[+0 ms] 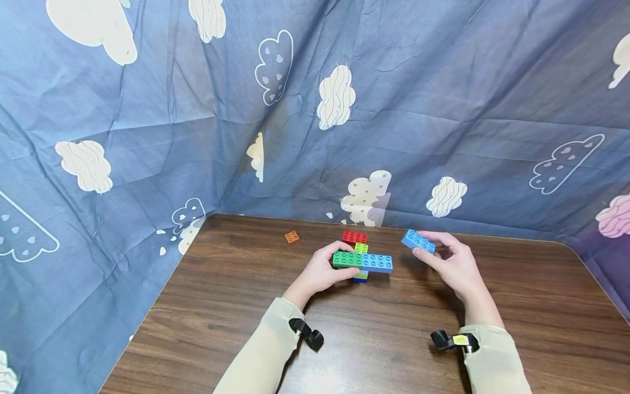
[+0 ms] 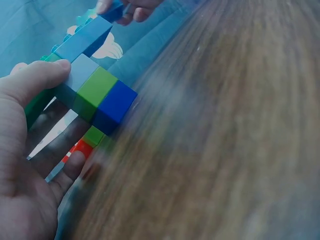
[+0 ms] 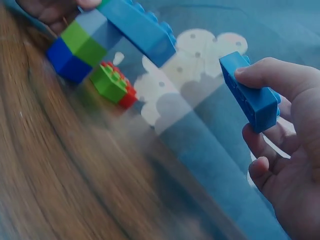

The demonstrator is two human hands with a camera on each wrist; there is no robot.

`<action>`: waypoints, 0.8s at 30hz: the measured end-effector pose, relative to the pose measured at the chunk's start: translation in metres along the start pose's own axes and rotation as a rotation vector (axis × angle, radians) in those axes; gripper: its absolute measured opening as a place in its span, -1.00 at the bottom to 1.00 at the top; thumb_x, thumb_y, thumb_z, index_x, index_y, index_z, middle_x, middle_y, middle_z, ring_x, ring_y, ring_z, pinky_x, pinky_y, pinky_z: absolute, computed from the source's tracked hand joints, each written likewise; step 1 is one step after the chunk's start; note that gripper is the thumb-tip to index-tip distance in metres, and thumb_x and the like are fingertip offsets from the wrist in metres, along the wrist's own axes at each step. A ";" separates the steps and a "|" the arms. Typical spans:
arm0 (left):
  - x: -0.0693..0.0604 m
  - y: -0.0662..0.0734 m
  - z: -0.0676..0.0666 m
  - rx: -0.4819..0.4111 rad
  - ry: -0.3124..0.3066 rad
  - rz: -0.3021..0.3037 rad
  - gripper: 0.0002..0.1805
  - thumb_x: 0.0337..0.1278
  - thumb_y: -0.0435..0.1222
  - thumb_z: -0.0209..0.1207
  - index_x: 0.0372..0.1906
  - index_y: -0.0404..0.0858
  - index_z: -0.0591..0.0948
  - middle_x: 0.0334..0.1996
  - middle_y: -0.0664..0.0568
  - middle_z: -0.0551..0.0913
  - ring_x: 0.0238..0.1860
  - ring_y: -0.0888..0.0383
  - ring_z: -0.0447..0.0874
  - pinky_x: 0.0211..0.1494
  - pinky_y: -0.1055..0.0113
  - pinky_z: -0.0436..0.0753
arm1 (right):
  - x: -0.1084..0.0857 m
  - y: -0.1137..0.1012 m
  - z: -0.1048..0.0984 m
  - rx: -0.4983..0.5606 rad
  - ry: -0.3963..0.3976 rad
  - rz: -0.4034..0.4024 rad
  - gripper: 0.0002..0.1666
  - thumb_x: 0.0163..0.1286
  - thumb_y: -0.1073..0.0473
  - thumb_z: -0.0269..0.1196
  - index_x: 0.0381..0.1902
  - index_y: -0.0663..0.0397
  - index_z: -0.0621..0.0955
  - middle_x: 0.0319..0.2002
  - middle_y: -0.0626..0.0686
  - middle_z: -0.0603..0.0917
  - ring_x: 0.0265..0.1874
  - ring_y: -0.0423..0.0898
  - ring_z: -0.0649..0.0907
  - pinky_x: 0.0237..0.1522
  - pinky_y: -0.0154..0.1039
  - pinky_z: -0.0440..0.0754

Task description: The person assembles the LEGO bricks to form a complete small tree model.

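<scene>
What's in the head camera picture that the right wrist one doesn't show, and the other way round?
Only the head view shows the small orange brick and the sleeves.

Only the right wrist view shows the hollow underside of the blue brick in the right grip.

Both show that brick and grip, the red brick and the wooden table.

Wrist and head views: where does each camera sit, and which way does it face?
Head: on the head, facing forward and down at the wooden table; left hand, right hand and sleeves show.
Left wrist: worn there, facing the brick stack; left hand and part of the right show.
Right wrist: likewise, facing the loose blue brick; right hand and part of the left show.
Both wrist views share the dark blue brick.
</scene>
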State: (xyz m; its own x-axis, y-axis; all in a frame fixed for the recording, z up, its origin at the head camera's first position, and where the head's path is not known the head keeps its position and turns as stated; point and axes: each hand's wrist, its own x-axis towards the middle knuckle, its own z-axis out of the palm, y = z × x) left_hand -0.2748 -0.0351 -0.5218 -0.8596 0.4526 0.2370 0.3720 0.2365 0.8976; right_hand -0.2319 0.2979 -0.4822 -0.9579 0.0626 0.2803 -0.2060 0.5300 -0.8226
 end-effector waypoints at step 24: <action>0.000 0.000 -0.001 0.015 -0.031 0.021 -0.55 0.23 -0.19 0.55 0.18 -0.04 0.67 0.07 0.04 0.75 0.03 0.18 0.66 0.19 0.21 0.63 | 0.000 -0.050 0.029 0.032 -0.107 -0.151 -0.51 0.37 0.15 0.60 0.22 -0.04 0.73 -0.27 0.08 0.60 -0.32 -0.06 0.52 -0.38 -0.27 0.44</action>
State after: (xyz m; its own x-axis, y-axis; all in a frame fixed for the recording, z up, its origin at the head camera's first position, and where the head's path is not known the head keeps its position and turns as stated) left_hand -0.2746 -0.0358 -0.5218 -0.8405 0.4837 0.2442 0.3954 0.2394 0.8867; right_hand -0.2268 0.2472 -0.4554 -0.9310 -0.1067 0.3490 -0.3538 0.4992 -0.7910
